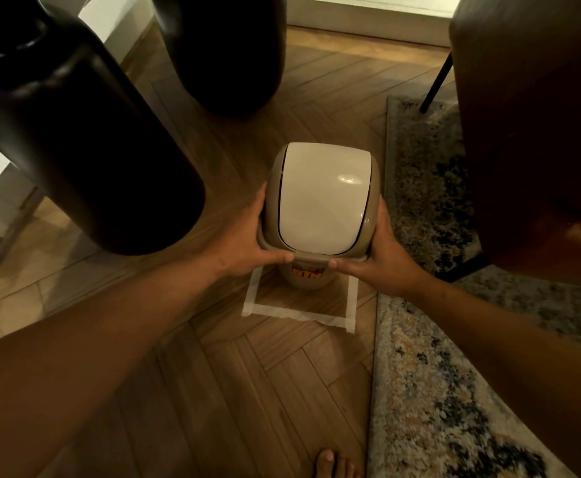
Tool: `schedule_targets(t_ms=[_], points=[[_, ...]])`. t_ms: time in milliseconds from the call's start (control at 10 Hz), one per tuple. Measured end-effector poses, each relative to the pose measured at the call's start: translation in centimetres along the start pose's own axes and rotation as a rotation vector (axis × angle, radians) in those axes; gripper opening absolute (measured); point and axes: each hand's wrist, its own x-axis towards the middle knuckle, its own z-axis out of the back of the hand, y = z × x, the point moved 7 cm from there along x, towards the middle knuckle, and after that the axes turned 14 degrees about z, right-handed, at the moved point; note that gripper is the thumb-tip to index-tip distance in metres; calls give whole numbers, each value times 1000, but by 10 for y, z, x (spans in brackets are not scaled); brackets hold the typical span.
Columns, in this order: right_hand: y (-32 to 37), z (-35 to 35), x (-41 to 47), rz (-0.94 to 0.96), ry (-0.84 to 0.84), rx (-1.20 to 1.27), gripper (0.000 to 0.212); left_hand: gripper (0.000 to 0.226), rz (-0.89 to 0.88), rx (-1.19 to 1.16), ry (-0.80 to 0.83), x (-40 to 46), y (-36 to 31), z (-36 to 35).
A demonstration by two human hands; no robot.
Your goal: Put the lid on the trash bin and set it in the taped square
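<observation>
A small beige trash bin (308, 278) with an orange label stands inside the white taped square (299, 313) on the wooden floor. Its lid (320, 198), a tan frame with a cream swing flap, sits on top of the bin. My left hand (247, 241) grips the lid's left side with the thumb on the front rim. My right hand (377, 251) holds the right side the same way. The bin's lower body is mostly hidden under the lid.
Two tall dark vases (85, 139) (223, 46) stand to the left and behind the bin. A patterned rug (430, 374) lies to the right, with a brown leather chair (537, 132) on it. My bare toes (334, 465) show at the bottom edge.
</observation>
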Motion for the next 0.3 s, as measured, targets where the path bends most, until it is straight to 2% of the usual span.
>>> schedule_targets(t_ms=[100,200,300], points=[[3,1,1,6,0,-2,150,132,-6,25,-26,0,1,0],[11,3,-2,16,-5,21,145,136,-6,66,-38,-4,-5,3],[8,9,-12,-94,-20,27,146,144,92,151,-71,-10,-4,4]])
